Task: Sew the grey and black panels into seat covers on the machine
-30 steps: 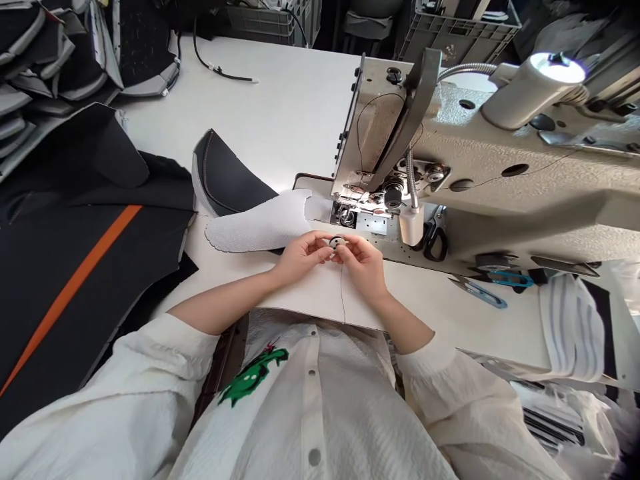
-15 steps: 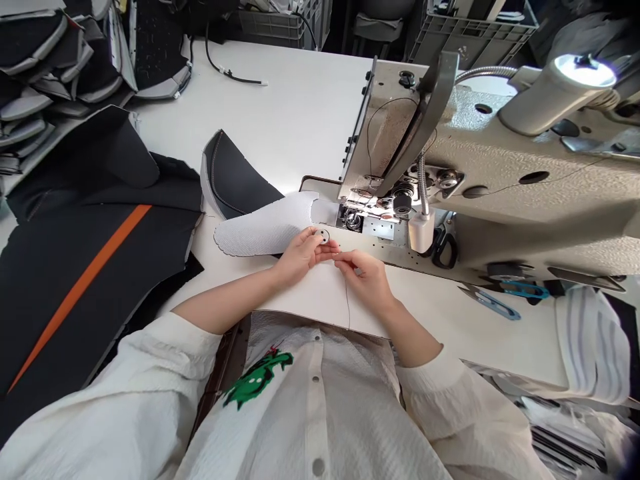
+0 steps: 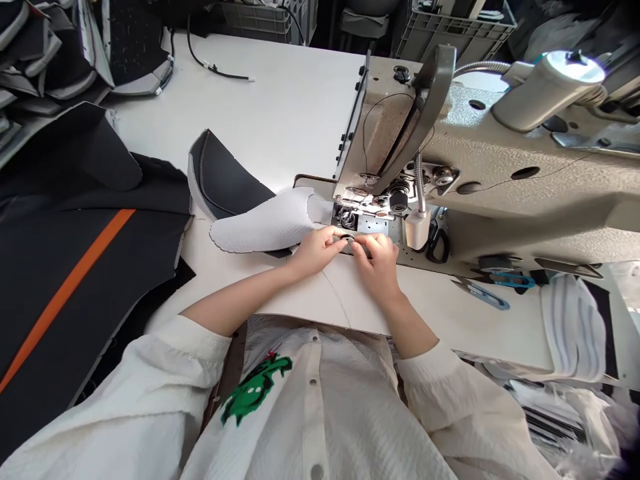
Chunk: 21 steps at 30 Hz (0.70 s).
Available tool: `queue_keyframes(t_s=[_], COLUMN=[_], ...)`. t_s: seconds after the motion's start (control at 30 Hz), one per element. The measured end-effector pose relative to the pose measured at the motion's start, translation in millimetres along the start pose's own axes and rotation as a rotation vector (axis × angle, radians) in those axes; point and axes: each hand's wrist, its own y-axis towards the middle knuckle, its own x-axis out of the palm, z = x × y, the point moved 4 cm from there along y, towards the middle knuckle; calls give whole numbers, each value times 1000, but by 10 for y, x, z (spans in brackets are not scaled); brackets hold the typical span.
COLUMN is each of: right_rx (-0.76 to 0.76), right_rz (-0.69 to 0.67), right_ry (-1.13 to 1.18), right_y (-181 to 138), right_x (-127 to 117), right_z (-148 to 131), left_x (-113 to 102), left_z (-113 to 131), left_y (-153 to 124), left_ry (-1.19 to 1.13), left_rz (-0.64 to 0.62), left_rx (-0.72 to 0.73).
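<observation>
Close to the bed of the sewing machine point(image 3: 440, 153), a small round bobbin point(image 3: 347, 238) is pinched between my two hands. My left hand point(image 3: 318, 252) grips it from the left with thumb and finger. From the right, the fingertips of my right hand point(image 3: 379, 259) press on it. A thin dark thread point(image 3: 337, 295) trails below my hands across the white tabletop towards the front edge. Just left of the presser area lies a light grey padded piece point(image 3: 265, 223), partly over a black stitched piece point(image 3: 233, 177).
Black fabric with an orange stripe point(image 3: 75, 287) covers the left side, with piled padded pieces point(image 3: 45, 60) behind. Black-handled scissors point(image 3: 439, 245) lie under the machine arm. Blue thread snips point(image 3: 485, 295) and striped cloth point(image 3: 573, 327) are at right. Grey crates point(image 3: 450, 37) stand behind the table.
Both hands have moved up and right, nearer the machine. My right hand, previously pinching the thread, now meets my left hand at the bobbin. The view has shifted slightly.
</observation>
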Motion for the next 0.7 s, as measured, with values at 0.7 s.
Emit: queue_keyframes(t_s=[0.7], right_rx=[187], right_rz=[64], right_ry=[-340], right_y=[595], right_x=[256], right_z=[104], left_x=[72], left_z=[15], left_y=[280], left_ry=[1046], left_rz=[-116], left_rx=[113])
